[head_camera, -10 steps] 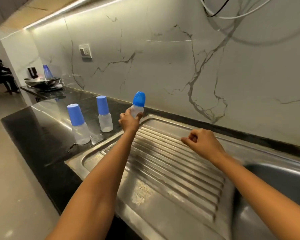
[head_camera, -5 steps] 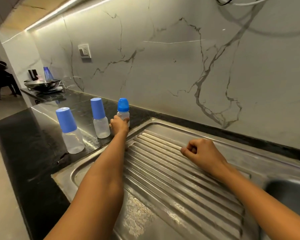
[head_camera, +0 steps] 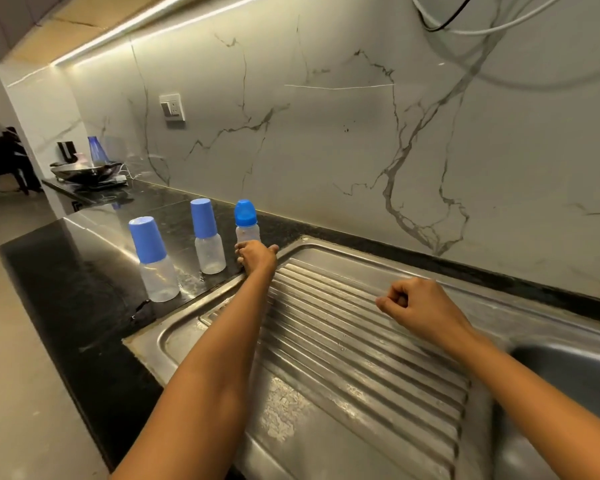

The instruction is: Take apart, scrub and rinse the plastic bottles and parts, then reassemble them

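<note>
Three clear plastic bottles with blue caps stand in a row on the black counter point(head_camera: 84, 299). The nearest bottle point(head_camera: 155, 261) and the middle bottle point(head_camera: 207, 237) stand free. The third bottle point(head_camera: 246, 221) stands upright by the sink's far-left corner, and my left hand point(head_camera: 257, 254) holds its lower part, fingers round its left side and thumb out to the right. The hand hides the bottle's base. My right hand point(head_camera: 420, 310) hovers over the ribbed steel drainboard point(head_camera: 343, 341), curled into a fist with nothing in it.
The sink basin point(head_camera: 568, 375) lies at the right edge. The marble wall point(head_camera: 326, 150) rises just behind the counter. A pan point(head_camera: 87, 171) and a blue object sit on the far left end of the counter. Cables point(head_camera: 465, 26) hang at the top right.
My left hand has carried the third bottle leftward and down from above the drainboard and stood it on the counter beside the other two. My right hand has stayed over the drainboard.
</note>
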